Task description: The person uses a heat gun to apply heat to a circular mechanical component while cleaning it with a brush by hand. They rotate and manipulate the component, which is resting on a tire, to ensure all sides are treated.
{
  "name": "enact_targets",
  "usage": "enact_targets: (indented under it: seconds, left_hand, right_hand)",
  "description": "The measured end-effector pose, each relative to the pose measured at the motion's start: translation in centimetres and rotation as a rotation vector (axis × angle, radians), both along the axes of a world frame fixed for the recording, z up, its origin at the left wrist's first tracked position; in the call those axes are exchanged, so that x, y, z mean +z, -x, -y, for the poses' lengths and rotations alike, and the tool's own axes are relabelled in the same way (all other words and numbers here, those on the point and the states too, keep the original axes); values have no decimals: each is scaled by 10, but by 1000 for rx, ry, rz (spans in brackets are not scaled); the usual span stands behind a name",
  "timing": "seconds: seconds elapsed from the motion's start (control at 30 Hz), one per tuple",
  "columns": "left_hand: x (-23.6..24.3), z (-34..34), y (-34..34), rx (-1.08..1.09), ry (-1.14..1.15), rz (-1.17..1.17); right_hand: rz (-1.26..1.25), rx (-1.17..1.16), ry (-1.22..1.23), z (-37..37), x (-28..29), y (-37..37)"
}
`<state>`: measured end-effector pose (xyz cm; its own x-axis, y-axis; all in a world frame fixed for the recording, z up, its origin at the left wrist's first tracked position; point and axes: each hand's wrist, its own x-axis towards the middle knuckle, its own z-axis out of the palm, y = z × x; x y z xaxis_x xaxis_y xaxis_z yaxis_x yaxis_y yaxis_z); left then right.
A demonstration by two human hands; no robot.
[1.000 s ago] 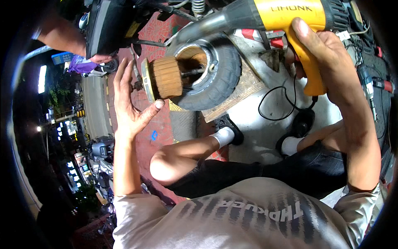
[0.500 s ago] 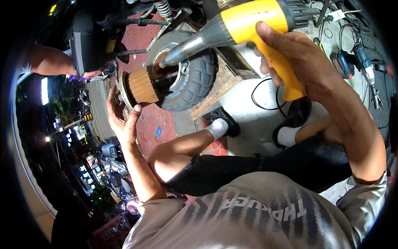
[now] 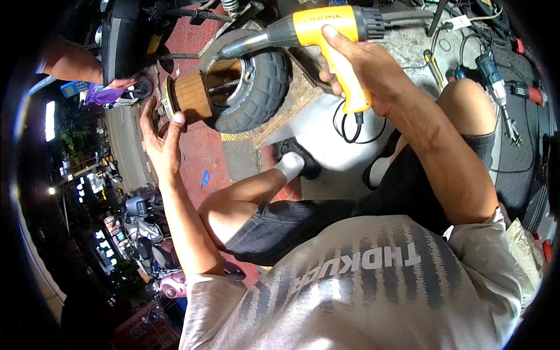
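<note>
Right hand (image 3: 364, 64), 1 o'clock in view, wrapped around handle of yellow heat gun (image 3: 318, 26). Nozzle points to 8 o'clock, tip by the upper edge of the black tire (image 3: 265, 87); cannot tell if touching. Left hand (image 3: 160, 140), 10 o'clock, fingers spread and curved about the disc end of a brown ribbed core (image 3: 195, 96), thumb at the disc's edge; cannot tell if it truly grips. Core at 10 to 11 o'clock, tilted, outside the tire's opening, with a shaft (image 3: 221, 87) running toward 3 o'clock into it. Tire at 12 o'clock, tilted, next to a wooden board (image 3: 297, 105); whether it rests on it, cannot tell. Black cord (image 3: 359, 119) leaves the gun's handle toward 6 o'clock, loops near the floor. Yellow-handled tool (image 3: 434, 69) at 2 o'clock, drill (image 3: 493, 79) farther out, same direction. Another person's hand (image 3: 119, 83) at 10 o'clock, by the lower end of a black panel (image 3: 119, 44). Blue scrap (image 3: 206, 177) on red tiles at 9 o'clock; parked motorbikes (image 3: 142, 221) at 8 o'clock.
</note>
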<state>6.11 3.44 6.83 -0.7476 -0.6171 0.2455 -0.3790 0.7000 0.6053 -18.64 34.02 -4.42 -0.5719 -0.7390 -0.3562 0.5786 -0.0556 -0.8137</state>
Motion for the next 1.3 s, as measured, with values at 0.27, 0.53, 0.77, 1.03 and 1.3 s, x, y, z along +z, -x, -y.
enact_targets:
  seconds: [0.27,0.53,0.77,1.03,1.3]
  left_hand:
    - [-18,1,17,81,181,-176]
    - [-32,11,19,160,153,-253]
    - [-34,14,21,209,171,-265]
    - [-30,10,23,251,66,-230]
    - [-33,6,25,318,-39,-348]
  right_hand:
    - [85,14,181,-14,5,-28]
    - [297,53,46,-20,-10,-35]
    - [426,116,46,-10,-12,-18]
    - [439,154,60,13,-12,-12]
    - [481,183,102,20,-20,-19]
